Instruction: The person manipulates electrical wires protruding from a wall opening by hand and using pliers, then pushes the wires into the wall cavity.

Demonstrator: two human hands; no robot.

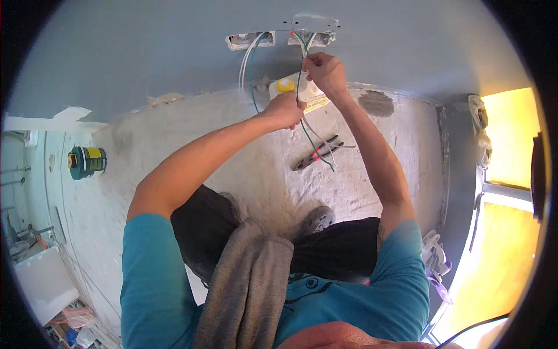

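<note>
Green and white electrical wires (299,87) hang out of the right wall box (331,39). Just below that box, my right hand (326,74) is closed, its fingertips pinching the wires. Lower down, my left hand (283,110) is closed around the same bundle, and the loose ends dangle beneath it toward the floor. Pliers (302,163) with dark and red handles lie on the floor behind these ends. To the left, a second wall box (233,42) has its own white and green wires (244,64), which neither hand holds.
A white container with a round yellow part (285,85) stands by the wall, behind my left hand. A green bucket (92,163) is on the floor at the left. Yellow panels (511,139) in a frame are at the right. A grey towel (244,279) hangs in front of me.
</note>
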